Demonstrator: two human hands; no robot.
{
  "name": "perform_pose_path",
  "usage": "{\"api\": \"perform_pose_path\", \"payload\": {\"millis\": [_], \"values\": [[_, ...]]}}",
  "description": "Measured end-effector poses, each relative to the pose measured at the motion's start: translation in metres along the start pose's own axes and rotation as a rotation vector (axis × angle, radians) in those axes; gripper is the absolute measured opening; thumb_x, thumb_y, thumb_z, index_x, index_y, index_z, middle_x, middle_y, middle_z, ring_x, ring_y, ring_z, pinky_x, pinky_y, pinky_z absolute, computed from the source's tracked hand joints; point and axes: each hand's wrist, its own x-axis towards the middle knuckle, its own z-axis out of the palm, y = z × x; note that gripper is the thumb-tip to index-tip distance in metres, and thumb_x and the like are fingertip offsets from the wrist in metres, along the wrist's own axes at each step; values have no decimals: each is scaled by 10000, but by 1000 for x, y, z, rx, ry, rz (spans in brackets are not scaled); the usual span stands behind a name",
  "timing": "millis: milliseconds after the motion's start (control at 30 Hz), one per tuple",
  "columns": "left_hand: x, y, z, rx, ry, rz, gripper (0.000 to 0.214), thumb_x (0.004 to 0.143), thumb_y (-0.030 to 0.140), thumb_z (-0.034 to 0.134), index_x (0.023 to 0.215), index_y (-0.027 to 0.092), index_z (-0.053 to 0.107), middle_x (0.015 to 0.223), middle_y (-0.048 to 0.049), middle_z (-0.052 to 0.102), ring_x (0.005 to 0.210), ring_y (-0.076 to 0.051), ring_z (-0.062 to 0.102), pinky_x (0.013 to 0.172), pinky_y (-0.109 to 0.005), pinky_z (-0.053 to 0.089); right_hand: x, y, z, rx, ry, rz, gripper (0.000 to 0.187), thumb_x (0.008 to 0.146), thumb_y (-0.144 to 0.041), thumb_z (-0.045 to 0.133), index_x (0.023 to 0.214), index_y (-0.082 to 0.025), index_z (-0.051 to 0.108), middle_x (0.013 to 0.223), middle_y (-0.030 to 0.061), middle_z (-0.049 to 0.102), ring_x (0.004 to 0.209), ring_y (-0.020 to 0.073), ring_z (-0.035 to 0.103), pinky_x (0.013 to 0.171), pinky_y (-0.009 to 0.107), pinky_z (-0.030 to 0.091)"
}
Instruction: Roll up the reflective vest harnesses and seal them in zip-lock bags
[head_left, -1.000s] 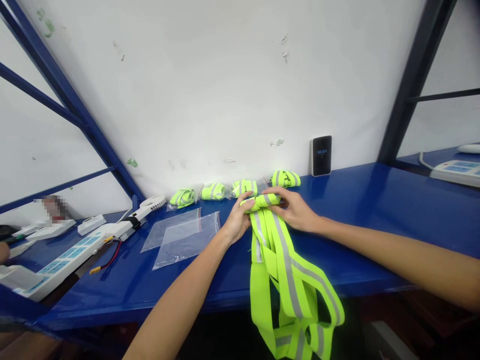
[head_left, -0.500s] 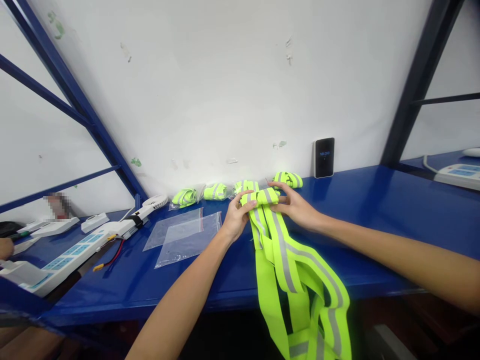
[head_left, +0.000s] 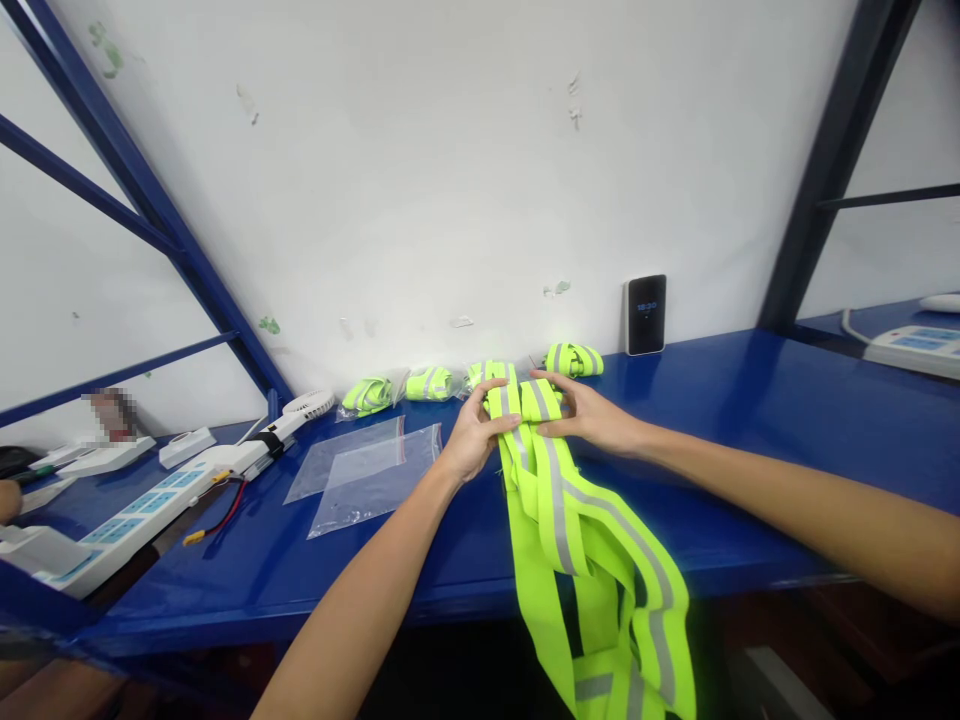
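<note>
A neon-yellow reflective strap vest point(head_left: 577, 530) with grey bands lies over the blue bench point(head_left: 750, 440) and hangs off its front edge. My left hand point(head_left: 474, 432) pinches the folded top end of the vest from the left. My right hand point(head_left: 592, 415) presses on the same end from the right, fingers closed on the fabric. Behind my hands, along the wall, sit several rolled yellow vests point(head_left: 427, 382), some in clear bags, and one unbagged roll point(head_left: 574, 359).
Clear zip bags point(head_left: 367, 470) lie flat left of my hands. Farther left are a white power strip point(head_left: 150, 500), a small fan point(head_left: 311, 404) and a red wire point(head_left: 217, 522). A dark phone point(head_left: 645, 314) leans on the wall. Another power strip point(head_left: 911, 348) is far right. Another person's hand point(head_left: 9, 498) shows at left edge.
The rolled top of the vest has been flattened out against the bench; both hands shifted slightly and now press the straps down instead of holding a tight roll.
</note>
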Motion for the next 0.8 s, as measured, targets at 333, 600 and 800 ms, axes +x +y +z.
{"api": "perform_pose_path", "payload": {"millis": [333, 600, 800], "values": [[6, -5, -5, 65, -3, 70, 977, 525, 116, 853, 1355, 267, 360, 1064, -49, 652, 945, -228, 656, 865, -365, 500, 6, 10, -4, 311, -24, 156, 529, 726, -193, 771, 1223, -176, 591, 1060, 96, 696, 873, 207, 698, 787, 338, 598], [5, -8, -5, 114, -72, 58, 670, 578, 130, 833, 1122, 226, 453, 987, -29, 634, 893, -193, 642, 825, -329, 511, 1, 11, 1, 334, -73, 160, 354, 718, -227, 783, 1050, -174, 674, 1019, 88, 734, 877, 230, 709, 839, 398, 576], [2, -5, 2, 175, -55, 117, 624, 626, 144, 802, 1162, 245, 497, 1184, -49, 554, 988, -202, 626, 874, -320, 503, 2, 15, 3, 197, 29, 45, 374, 686, -266, 789, 1024, -142, 687, 938, 78, 743, 810, 237, 703, 733, 381, 575]]}}
